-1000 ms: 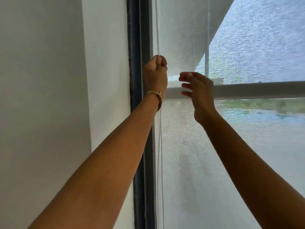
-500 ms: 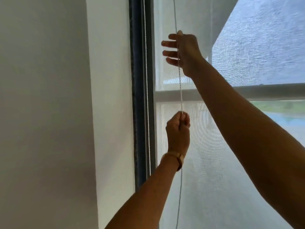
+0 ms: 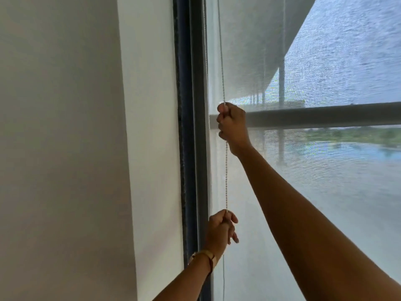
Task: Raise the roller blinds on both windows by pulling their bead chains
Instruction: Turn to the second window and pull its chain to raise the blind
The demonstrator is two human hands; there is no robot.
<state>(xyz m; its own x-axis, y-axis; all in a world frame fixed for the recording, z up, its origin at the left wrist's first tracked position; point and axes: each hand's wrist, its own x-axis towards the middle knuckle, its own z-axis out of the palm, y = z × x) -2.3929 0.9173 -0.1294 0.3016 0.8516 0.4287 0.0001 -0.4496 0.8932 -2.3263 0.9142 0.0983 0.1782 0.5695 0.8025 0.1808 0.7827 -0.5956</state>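
A white bead chain (image 3: 226,177) hangs straight down just right of the dark window frame (image 3: 195,127). My right hand (image 3: 233,127) is fisted around the chain at the height of the horizontal window bar (image 3: 325,116). Lower down, my left hand (image 3: 220,230), a gold bracelet on its wrist, pinches the same strand; its lower fingers are loosening. The chain runs taut between the two hands. A see-through white roller blind (image 3: 303,192) covers the whole pane behind them. Its bottom edge is out of view.
A white wall (image 3: 65,148) and a white window reveal (image 3: 149,148) fill the left half. A second strand of the chain (image 3: 205,40) lies against the frame. Through the fabric I see a building overhang, water and trees.
My right hand has closed on the chain and come down to the bar. My left hand has pulled the chain further down, from bar height a second ago to well below it.
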